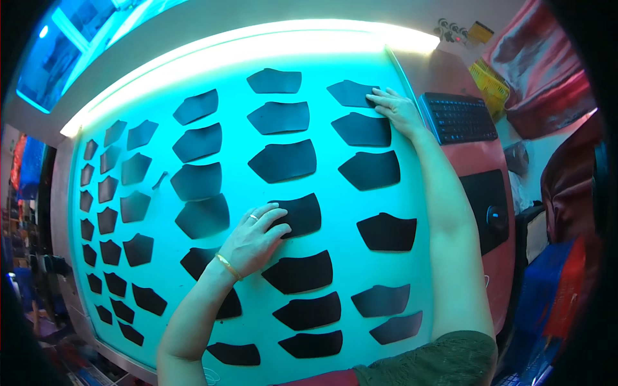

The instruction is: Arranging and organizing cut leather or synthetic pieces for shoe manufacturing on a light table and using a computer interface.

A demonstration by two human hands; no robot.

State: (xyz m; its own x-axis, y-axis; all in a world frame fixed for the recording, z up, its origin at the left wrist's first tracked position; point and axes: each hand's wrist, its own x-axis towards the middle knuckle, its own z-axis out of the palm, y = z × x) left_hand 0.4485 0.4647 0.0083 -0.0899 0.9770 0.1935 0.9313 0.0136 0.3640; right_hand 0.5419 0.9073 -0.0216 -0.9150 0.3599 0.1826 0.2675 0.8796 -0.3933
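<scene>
- On the lit table (244,71), rows of black cut pieces lie spread.
- Left hand (252,239) lies flat, fingers spread, on a middle piece (301,215).
- Right hand (396,108) presses open-fingered on a far piece (351,93) beside the keyboard (458,118).

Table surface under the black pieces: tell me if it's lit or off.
Lit. The table surface glows bright cyan-white, and each black piece shows as a dark silhouette against it, including those under the left hand and right hand.

The left hand (252,239) covers part of one flat black cut piece (297,215); its forearm hides parts of two more pieces (197,260).
</scene>
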